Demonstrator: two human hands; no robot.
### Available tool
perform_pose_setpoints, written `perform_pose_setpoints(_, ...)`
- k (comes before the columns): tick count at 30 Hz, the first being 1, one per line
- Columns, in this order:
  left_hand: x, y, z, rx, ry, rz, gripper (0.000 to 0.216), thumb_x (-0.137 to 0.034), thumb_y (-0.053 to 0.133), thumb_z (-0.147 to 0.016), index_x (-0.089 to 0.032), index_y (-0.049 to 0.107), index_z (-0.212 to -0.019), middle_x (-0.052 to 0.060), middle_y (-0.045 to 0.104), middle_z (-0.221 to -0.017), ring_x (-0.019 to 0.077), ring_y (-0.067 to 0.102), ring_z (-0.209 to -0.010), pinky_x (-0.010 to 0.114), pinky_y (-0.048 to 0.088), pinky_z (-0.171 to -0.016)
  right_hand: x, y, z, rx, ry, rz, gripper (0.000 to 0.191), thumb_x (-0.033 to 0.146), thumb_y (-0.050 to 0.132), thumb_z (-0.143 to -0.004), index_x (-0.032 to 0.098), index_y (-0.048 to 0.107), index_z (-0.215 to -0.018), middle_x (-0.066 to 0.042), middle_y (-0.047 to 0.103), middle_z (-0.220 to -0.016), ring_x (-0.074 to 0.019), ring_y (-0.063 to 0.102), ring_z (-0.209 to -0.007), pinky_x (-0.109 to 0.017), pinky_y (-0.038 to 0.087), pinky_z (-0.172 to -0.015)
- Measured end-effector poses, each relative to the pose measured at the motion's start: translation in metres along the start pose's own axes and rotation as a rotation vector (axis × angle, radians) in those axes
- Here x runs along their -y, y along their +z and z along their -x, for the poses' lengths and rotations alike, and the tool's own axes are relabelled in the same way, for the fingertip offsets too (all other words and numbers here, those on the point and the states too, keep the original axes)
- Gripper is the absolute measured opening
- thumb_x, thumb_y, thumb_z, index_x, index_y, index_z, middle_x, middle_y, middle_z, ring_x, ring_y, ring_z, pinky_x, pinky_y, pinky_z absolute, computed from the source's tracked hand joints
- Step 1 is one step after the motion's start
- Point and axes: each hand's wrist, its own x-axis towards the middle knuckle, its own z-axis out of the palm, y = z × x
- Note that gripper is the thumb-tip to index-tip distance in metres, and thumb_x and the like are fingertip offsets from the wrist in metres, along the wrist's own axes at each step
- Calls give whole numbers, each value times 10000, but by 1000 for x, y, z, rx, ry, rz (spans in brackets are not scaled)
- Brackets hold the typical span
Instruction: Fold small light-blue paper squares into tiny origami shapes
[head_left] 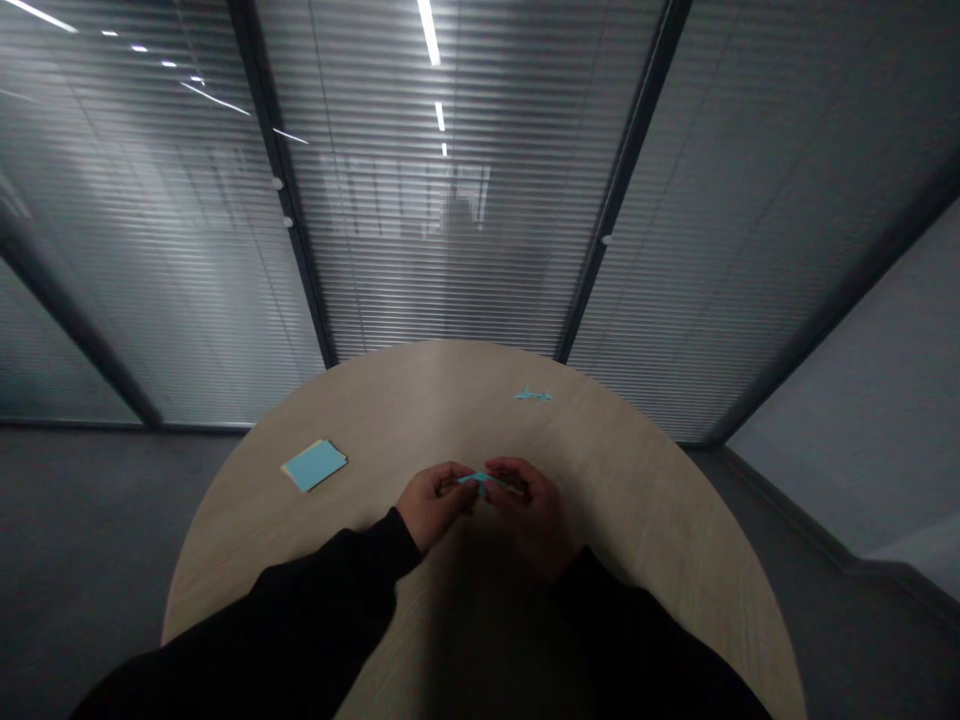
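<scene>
My left hand [435, 505] and my right hand [531, 515] meet over the middle of a round light-wood table [622, 500]. Between their fingertips, both hands pinch a small piece of light blue paper [476, 483], partly hidden by my fingers. To the left lies a stack of light blue sticky notes [315, 465], with a yellow sheet showing at its edge. Near the far rim is a small folded light blue paper shape [533, 395], out of reach of neither hand's fingers touching it.
The table's curved edge surrounds the hands, with a dark grey floor [97, 540] beyond it. Behind stand glass partitions with closed blinds [442, 250] and dark metal frames. Ceiling lights reflect in the glass. A blurred shape shows behind the blinds.
</scene>
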Motion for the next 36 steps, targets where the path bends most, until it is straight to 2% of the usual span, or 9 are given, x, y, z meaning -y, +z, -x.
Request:
perform_pose_setpoints(10, 4, -2, -3, -67, 24, 68, 405, -435, 790, -660, -123, 640, -870, 34, 678, -726, 111, 612, -616, 239, 477, -633, -1, 4, 0, 25, 27, 64, 241, 400, 661, -808, 172, 645, -882, -25, 669, -743, -158, 621, -671, -269, 496, -625)
perform_pose_setpoints(15, 2, 1, -1, 2, 25, 40, 370, -407, 779, -685, -126, 654, -890, 30, 672, -718, 116, 617, -625, 245, 474, -632, -1, 2, -2, 58, 84, -63, 281, 419, 676, -795, 169, 658, -921, -38, 688, -795, -160, 629, -696, -281, 508, -653)
perform_pose_setpoints(21, 5, -1, -3, -81, 48, 104, 401, -367, 836, -618, -127, 627, -861, 34, 673, -746, 118, 621, -645, 252, 487, -642, 3, 0, -4, 94, 180, -133, 321, 433, 722, -741, 159, 679, -902, -2, 659, -702, -138, 601, -637, -268, 494, -628)
perform_pose_setpoints(27, 8, -1, -4, -53, 15, 136, 452, -374, 844, -613, -116, 651, -930, 68, 702, -821, 135, 645, -694, 273, 496, -694, 7, 3, -2, 105, 259, -220, 311, 420, 752, -705, 148, 693, -844, -15, 678, -722, -135, 610, -649, -286, 511, -667)
perform_pose_setpoints(36, 5, -2, -2, -89, -43, 175, 424, -337, 864, -584, -117, 658, -883, 46, 705, -757, 113, 634, -638, 246, 485, -657, 1, -1, -2, 139, 303, -254, 302, 393, 770, -706, 143, 699, -861, -15, 679, -718, -123, 611, -634, -263, 505, -647)
